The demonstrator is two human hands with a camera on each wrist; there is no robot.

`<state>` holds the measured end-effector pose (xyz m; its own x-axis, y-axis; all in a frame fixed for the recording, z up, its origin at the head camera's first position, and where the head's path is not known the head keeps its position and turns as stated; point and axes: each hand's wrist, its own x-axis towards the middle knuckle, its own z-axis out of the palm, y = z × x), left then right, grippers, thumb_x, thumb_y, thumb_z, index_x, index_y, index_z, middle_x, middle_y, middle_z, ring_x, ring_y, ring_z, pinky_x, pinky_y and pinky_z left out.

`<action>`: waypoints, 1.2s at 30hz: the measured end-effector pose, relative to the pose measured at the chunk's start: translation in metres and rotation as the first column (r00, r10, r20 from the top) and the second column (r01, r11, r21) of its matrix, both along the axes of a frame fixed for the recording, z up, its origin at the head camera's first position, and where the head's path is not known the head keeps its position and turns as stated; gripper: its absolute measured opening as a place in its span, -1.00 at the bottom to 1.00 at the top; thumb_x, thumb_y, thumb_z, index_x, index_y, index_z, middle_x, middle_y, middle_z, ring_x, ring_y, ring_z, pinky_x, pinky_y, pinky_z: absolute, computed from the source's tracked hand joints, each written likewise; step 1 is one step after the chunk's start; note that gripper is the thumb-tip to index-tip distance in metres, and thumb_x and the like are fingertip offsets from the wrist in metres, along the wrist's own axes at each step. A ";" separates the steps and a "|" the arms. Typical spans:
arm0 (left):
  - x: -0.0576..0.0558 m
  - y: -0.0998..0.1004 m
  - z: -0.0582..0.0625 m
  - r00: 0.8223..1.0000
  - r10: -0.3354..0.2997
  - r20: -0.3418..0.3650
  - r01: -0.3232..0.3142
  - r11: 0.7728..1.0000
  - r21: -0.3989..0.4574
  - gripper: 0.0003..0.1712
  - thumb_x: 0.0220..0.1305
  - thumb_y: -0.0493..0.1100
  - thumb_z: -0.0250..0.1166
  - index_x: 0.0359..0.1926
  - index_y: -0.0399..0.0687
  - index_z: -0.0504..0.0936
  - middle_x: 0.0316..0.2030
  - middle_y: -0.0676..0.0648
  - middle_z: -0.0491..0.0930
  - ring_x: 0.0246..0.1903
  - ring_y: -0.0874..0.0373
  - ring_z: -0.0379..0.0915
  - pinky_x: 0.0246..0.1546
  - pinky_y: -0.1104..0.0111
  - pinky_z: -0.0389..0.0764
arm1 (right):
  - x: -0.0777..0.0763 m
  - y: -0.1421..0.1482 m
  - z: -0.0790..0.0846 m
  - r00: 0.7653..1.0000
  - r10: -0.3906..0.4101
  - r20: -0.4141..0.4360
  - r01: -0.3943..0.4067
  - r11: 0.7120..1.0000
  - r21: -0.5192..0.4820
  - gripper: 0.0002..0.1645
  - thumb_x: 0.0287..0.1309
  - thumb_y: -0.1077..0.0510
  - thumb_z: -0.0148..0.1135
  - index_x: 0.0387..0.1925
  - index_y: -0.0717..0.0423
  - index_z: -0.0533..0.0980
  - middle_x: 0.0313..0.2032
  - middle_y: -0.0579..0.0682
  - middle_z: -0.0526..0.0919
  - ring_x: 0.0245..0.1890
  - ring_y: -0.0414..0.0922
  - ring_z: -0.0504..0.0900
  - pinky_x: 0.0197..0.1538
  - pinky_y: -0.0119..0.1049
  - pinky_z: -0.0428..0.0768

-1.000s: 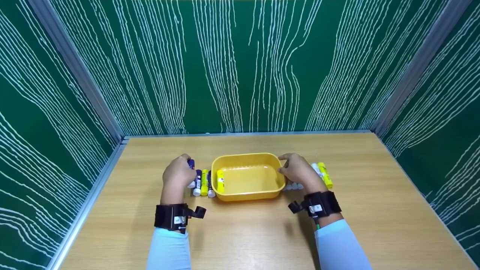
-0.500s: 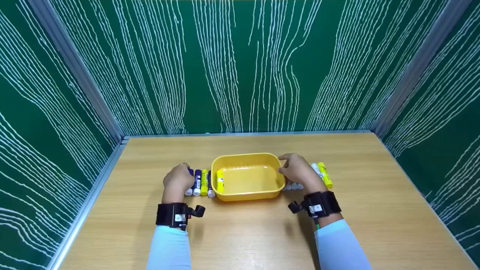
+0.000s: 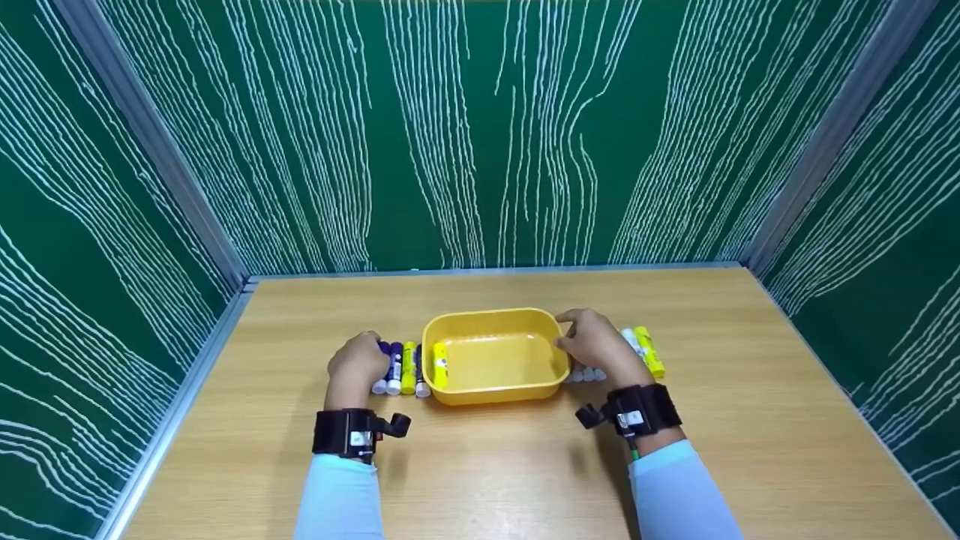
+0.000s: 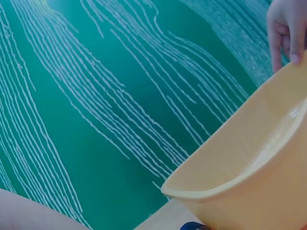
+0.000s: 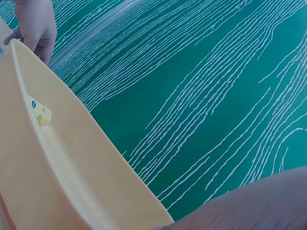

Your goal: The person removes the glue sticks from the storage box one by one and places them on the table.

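Observation:
A yellow plastic tub (image 3: 495, 394) stands mid-table with one yellow glue stick (image 3: 440, 365) at its left end. Along the tub's left side lies a row of glue sticks: a dark one (image 3: 421, 371), a yellow one (image 3: 409, 367) and purple ones with white caps (image 3: 394, 369). My left hand (image 3: 356, 361) grips the outermost purple stick (image 3: 381, 381) at the row's left end, its fingertips partly hidden. At the tub's right rim, my right hand (image 3: 596, 345) holds the edge between thumb and forefinger. Several white-ended sticks (image 3: 589, 373) show partly beneath that hand.
Right of the right hand lie a white stick (image 3: 631, 341) and a yellow glue stick (image 3: 649, 351). Green walls (image 3: 495, 135) with white wavy lines enclose the wooden table (image 3: 495, 465) at the back and both sides.
My left hand has come down and slightly nearer, bringing the purple stick level beside the row. The right hand stays at the tub's rim.

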<state>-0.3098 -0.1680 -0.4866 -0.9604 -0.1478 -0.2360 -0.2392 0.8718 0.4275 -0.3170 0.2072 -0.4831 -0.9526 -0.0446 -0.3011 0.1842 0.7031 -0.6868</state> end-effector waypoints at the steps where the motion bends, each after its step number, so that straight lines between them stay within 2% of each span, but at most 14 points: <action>1: 0.000 0.000 0.000 1.000 0.001 -0.003 -0.001 1.000 -0.004 -0.47 0.15 -0.11 0.07 0.18 -0.06 0.32 0.03 -0.17 0.41 -0.05 -0.06 0.33 -0.06 0.00 0.33 | 0.000 0.000 0.000 1.000 0.005 -0.005 -0.005 1.000 -0.001 -0.35 0.03 0.11 0.21 0.19 -0.08 0.26 -0.34 0.17 0.55 -0.55 0.05 0.56 -0.46 -0.09 0.58; 7: 0.000 0.000 0.002 1.000 0.009 -0.018 -0.010 0.999 -0.031 -0.46 0.14 -0.01 0.07 0.14 -0.11 0.36 0.00 -0.17 0.44 -0.09 -0.05 0.36 -0.12 0.04 0.36 | 0.001 0.002 -0.001 0.999 0.027 -0.033 -0.027 1.000 -0.003 -0.35 0.03 0.10 0.21 0.19 -0.04 0.25 -0.37 0.17 0.57 -0.61 0.00 0.55 -0.48 -0.07 0.57; 11: -0.001 0.005 0.008 0.999 0.043 -0.032 -0.044 0.998 -0.054 -0.52 0.15 0.00 0.07 0.05 -0.15 0.43 -0.13 -0.16 0.49 -0.21 -0.02 0.39 -0.29 0.12 0.42 | 0.002 0.003 -0.001 0.999 0.026 -0.036 -0.026 1.000 0.009 -0.37 0.03 0.09 0.21 0.18 -0.06 0.27 -0.38 0.16 0.57 -0.61 0.00 0.55 -0.47 -0.07 0.57; 14: -0.003 0.016 0.013 0.991 0.057 -0.120 -0.069 0.993 -0.099 -0.60 0.16 -0.01 0.07 -0.06 -0.16 0.50 -0.23 -0.15 0.46 -0.24 -0.04 0.34 -0.37 0.16 0.44 | 0.001 0.003 0.000 1.000 0.015 -0.023 -0.014 1.000 0.014 -0.38 0.03 0.09 0.21 0.17 -0.08 0.27 -0.37 0.15 0.57 -0.59 0.01 0.56 -0.46 -0.08 0.57; 17: -0.004 0.037 0.019 0.973 0.054 -0.223 -0.083 0.989 -0.122 -0.67 0.15 -0.09 0.05 -0.11 -0.14 0.52 -0.21 -0.17 0.39 -0.18 -0.06 0.25 -0.37 0.15 0.48 | 0.001 0.004 0.000 1.000 0.005 -0.010 -0.005 1.000 0.015 -0.38 0.03 0.09 0.21 0.17 -0.10 0.27 -0.36 0.15 0.56 -0.57 0.02 0.56 -0.46 -0.08 0.57; 21: 0.000 0.075 0.025 0.955 -0.012 -0.298 -0.044 0.983 -0.180 -0.72 0.11 -0.18 0.03 -0.17 -0.13 0.54 -0.22 -0.16 0.35 -0.20 -0.02 0.22 -0.37 0.19 0.53 | 0.000 0.004 0.000 1.000 -0.002 -0.002 0.002 1.000 0.010 -0.38 0.03 0.09 0.21 0.17 -0.11 0.27 -0.36 0.14 0.56 -0.57 0.02 0.56 -0.46 -0.09 0.58; 25: 0.006 0.106 0.024 0.934 -0.125 -0.335 0.033 0.963 -0.268 -0.80 0.06 -0.20 0.09 -0.30 -0.12 0.58 -0.35 -0.10 0.39 -0.31 0.04 0.29 -0.40 0.21 0.52 | 0.001 0.003 0.002 0.999 -0.028 0.018 0.028 1.000 0.003 -0.38 0.02 0.09 0.22 0.16 -0.14 0.28 -0.34 0.13 0.55 -0.53 0.04 0.56 -0.45 -0.11 0.58; 28: 0.008 0.121 0.022 0.924 -0.203 -0.324 0.095 0.943 -0.320 -0.81 0.03 -0.22 0.12 -0.33 -0.11 0.61 -0.39 -0.08 0.45 -0.34 0.03 0.38 -0.45 0.15 0.53 | 0.001 0.001 0.003 0.999 -0.032 0.035 0.032 0.999 -0.002 -0.37 0.02 0.09 0.22 0.16 -0.16 0.27 -0.32 0.13 0.55 -0.50 0.05 0.56 -0.44 -0.11 0.58; 30: 0.009 0.128 0.022 0.925 -0.245 -0.290 0.134 0.925 -0.354 -0.82 0.03 -0.23 0.15 -0.33 -0.10 0.62 -0.37 -0.10 0.51 -0.32 0.00 0.42 -0.46 0.12 0.53 | 0.002 0.001 0.003 0.999 -0.026 0.034 0.027 1.000 -0.005 -0.37 0.02 0.09 0.22 0.17 -0.15 0.27 -0.32 0.13 0.55 -0.50 0.04 0.56 -0.43 -0.11 0.58; 33: 0.009 0.135 0.021 0.939 -0.272 -0.212 0.176 0.907 -0.382 -0.85 0.03 -0.21 0.20 -0.31 -0.06 0.62 -0.33 -0.08 0.54 -0.32 0.03 0.43 -0.41 0.14 0.53 | 0.002 0.002 0.002 1.000 -0.003 0.018 0.003 1.000 -0.001 -0.37 0.03 0.08 0.21 0.17 -0.14 0.26 -0.34 0.14 0.55 -0.52 0.04 0.56 -0.43 -0.10 0.58; 36: 0.006 0.140 0.020 0.953 -0.272 -0.130 0.204 0.900 -0.386 -0.83 0.05 -0.17 0.22 -0.28 -0.06 0.59 -0.33 -0.05 0.54 -0.38 0.09 0.41 -0.38 0.19 0.52 | 0.003 0.003 0.001 1.000 0.004 0.001 -0.004 1.000 0.006 -0.37 0.03 0.08 0.21 0.18 -0.12 0.26 -0.36 0.14 0.55 -0.54 0.02 0.55 -0.45 -0.11 0.57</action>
